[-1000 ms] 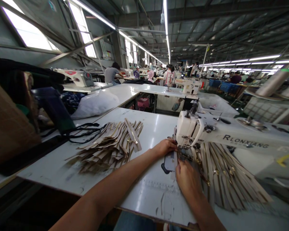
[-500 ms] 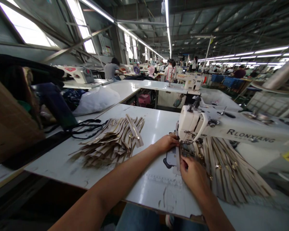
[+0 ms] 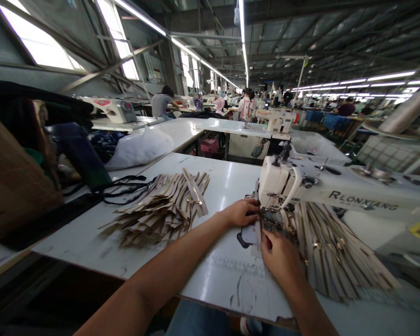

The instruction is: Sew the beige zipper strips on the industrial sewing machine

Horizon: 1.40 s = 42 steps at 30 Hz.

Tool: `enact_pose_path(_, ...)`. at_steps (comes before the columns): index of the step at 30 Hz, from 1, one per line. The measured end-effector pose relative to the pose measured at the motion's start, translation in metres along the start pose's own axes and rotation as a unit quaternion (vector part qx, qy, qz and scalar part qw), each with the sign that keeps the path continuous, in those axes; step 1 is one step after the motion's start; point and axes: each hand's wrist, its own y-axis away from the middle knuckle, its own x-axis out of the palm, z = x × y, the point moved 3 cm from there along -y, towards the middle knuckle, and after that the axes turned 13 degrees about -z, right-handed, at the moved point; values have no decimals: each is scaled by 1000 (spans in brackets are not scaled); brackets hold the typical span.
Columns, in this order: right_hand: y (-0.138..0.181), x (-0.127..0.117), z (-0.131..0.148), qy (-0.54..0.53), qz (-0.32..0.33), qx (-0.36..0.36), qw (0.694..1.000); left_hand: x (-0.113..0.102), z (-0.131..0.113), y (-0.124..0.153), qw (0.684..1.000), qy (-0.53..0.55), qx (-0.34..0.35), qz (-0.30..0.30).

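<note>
A beige zipper (image 3: pixel 258 233) lies lengthwise under the head of a white sewing machine (image 3: pixel 276 182). My left hand (image 3: pixel 243 212) is beside the needle area, its bent fingers and thumb closed on the zipper's far part; the fingertips are partly hidden by the machine. Nearer to me, my right hand (image 3: pixel 283 254) pinches the zipper's edge between thumb and forefinger. A fanned bundle of beige zippers (image 3: pixel 332 252) with gold-coloured teeth and pulls lies right of my right hand, partly under the machine arm. Another heap of zippers (image 3: pixel 161 210) spreads out to the left of my left forearm.
Black cords (image 3: pixel 122 189) lie behind the left heap, near a white plastic bag (image 3: pixel 142 147). A cardboard box (image 3: pixel 17 186) stands at the far left. Beyond the white table (image 3: pixel 210 163) is another sewing machine (image 3: pixel 275 119), with people working farther back.
My left thumb and fingers have spread slightly apart beside the needle. The right hand stays at the zipper's near part, almost unmoved. Both heaps lie as before.
</note>
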Motion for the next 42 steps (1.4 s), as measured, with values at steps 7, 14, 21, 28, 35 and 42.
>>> enact_pose_path(7,-1,3,0,16,5,-7,1000,1,3,-1,1000,6,-1,-5)
enact_pose_path(14,1,5,0,20,6,-13,1000,0,0,-2,1000,2,-3,-2)
enact_pose_path(21,0,8,0,40,4,-24,999,0,-3,-3,1000,0,-16,-8)
enact_pose_path(28,1,5,0,9,-3,-16,1000,-7,-18,5,996,-53,-71,-33)
enact_pose_path(35,4,-2,-9,-78,-36,-2,996,-9,-39,9,994,64,-13,85)
enact_pose_path(42,4,-6,-13,-144,-45,-36,988,-5,-39,9,992,89,2,91)
